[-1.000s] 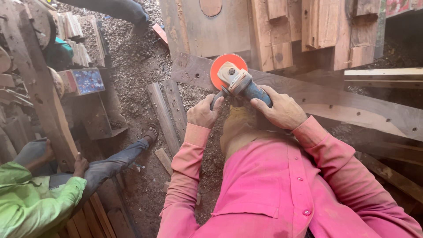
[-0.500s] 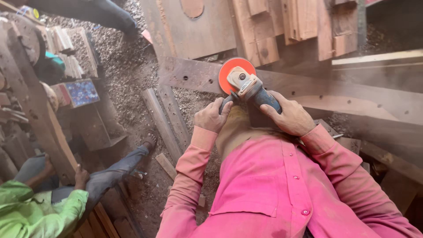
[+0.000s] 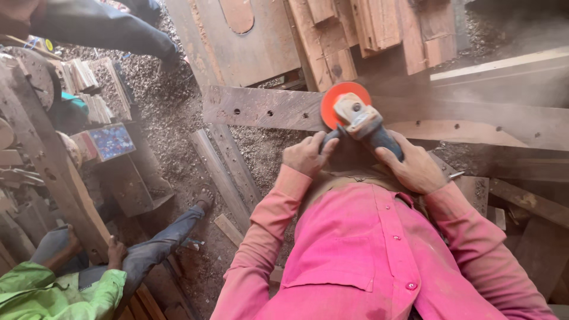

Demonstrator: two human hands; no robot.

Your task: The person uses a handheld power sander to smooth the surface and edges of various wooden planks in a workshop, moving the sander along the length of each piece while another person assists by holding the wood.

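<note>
A: Hands first, quick. What do I log?

B: I see both on an angle grinder (image 3: 358,121). The left hand (image 3: 306,155) is closed around the side handle at the tool's 8 o'clock. The right hand (image 3: 415,169) is wrapped around the blue body at its 5 o'clock. Firm grip, both.

A: Where's the grinder sitting?

B: Upper centre of view, about 12 o'clock from the pink shirt (image 3: 367,249). Its orange disc (image 3: 338,98) lies against a long dark plank (image 3: 267,109) with drilled holes, which runs from 9 to 3 o'clock across the frame. I can't tell how much of the disc touches. Dust haze hangs at 2 o'clock.

A: Surroundings?

B: Stacked reddish boards (image 3: 367,29) at 12 o'clock, behind the plank. Two narrow slats (image 3: 228,172) lie on the sawdust floor (image 3: 172,118) at 9 o'clock of the left hand.

A: Anyone else?

B: Yes, a second person in a green sleeve (image 3: 53,293) at 8 o'clock, their hand (image 3: 115,249) resting against a timber beam (image 3: 65,178), leg in grey trousers (image 3: 160,240) stretched toward the slats. Well apart from the grinder.
</note>
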